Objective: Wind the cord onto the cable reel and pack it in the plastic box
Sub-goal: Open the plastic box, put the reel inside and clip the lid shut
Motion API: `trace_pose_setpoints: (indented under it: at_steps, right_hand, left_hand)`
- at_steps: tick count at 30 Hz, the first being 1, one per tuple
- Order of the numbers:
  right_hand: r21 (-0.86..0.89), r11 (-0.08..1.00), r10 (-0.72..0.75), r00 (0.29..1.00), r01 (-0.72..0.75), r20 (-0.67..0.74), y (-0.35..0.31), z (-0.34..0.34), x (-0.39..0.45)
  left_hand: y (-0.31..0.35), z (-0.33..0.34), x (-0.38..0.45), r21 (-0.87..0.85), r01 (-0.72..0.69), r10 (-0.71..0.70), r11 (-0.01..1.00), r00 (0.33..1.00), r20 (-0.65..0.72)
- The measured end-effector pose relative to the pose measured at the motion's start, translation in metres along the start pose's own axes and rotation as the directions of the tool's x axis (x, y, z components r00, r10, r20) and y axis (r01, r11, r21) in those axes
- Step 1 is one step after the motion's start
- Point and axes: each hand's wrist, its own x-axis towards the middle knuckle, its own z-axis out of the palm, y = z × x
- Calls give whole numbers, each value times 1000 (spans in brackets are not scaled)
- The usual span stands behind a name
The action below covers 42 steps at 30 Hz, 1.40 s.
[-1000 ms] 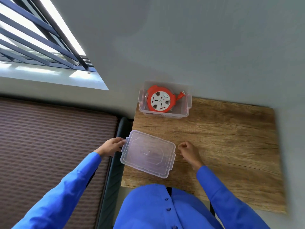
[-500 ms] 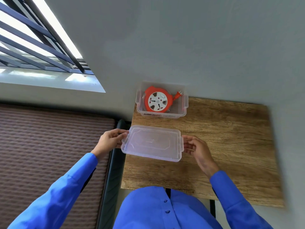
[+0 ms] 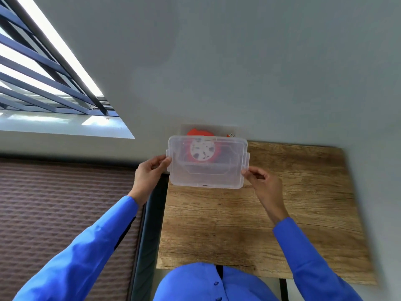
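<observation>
A clear plastic lid (image 3: pixel 207 170) hangs in the air over the far left corner of the table. My left hand (image 3: pixel 149 173) grips its left edge and my right hand (image 3: pixel 261 179) grips its right edge. Behind and under the lid stands the clear plastic box (image 3: pixel 237 130), against the wall. The orange cable reel (image 3: pixel 198 132) with its white socket face lies inside the box and shows through the lid. The orange plug (image 3: pixel 230 135) peeks out at the box's far right. The lid covers most of the box.
The wooden table (image 3: pixel 271 224) stands against a grey wall. A brown ribbed mattress (image 3: pixel 60 213) lies to the left, with a dark frame edge (image 3: pixel 149 224) beside the table. A barred window (image 3: pixel 43 72) is at the upper left.
Both hands took hold of the lid, lifted it off the near part of the table and carried it away from me, over the box with the reel.
</observation>
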Motion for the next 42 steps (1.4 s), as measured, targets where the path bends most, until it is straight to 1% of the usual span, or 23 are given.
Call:
trace_pose_setpoints:
  at_steps: [2,5,9,11,14,20,22,26,28,30,32,34,37,39,42]
  right_hand:
    - [-3,1000,16,1000,-16,-25,-5,2,11]
    - [73,993,96,995,-94,-25,-17,9,31]
    - [58,986,157,986,-154,-55,-23,20,57]
    - [36,981,192,980,-190,-58,-22,24,72]
    - [-63,981,179,982,-183,-65,-20,31,89]
    - [-150,967,200,979,-204,-41,-11,37,111]
    - [-187,965,181,983,-182,-25,-6,38,113]
    - [-250,963,102,995,-103,-17,-2,40,116]
    - [-239,965,112,994,-112,-11,1,40,118]
    - [-218,967,135,991,-128,16,1,37,120]
    - [-172,971,180,982,-167,63,0,33,123]
    - [-122,966,241,965,-228,108,-1,28,126]
    - [-89,958,285,947,-274,146,2,21,130]
    - [-44,954,299,940,-296,166,5,19,130]
    - [17,938,339,924,-347,174,10,16,133]
  left_hand:
    - [12,6,11,44,-12,13,999,1000,-26]
    - [26,17,30,51,-23,26,998,997,-73]
    - [38,32,55,111,-26,43,994,986,-160]
    - [38,39,69,116,0,22,993,982,-187]
    - [37,48,84,125,31,-7,992,982,-187]
    - [28,50,96,117,63,-39,991,978,-203]
    - [27,48,96,115,83,-57,990,975,-215]
    - [24,46,98,118,77,-49,990,973,-226]
    - [22,45,99,125,79,-49,989,974,-223]
    - [20,45,99,70,103,-86,992,971,-221]
    - [17,44,102,-56,167,-175,984,961,-212]
    - [15,41,106,-151,226,-250,962,955,-160]
    - [12,37,112,-256,294,-326,921,941,-90]
    - [10,35,114,-265,315,-346,911,935,-76]
    - [11,40,115,-218,302,-330,928,938,-107]
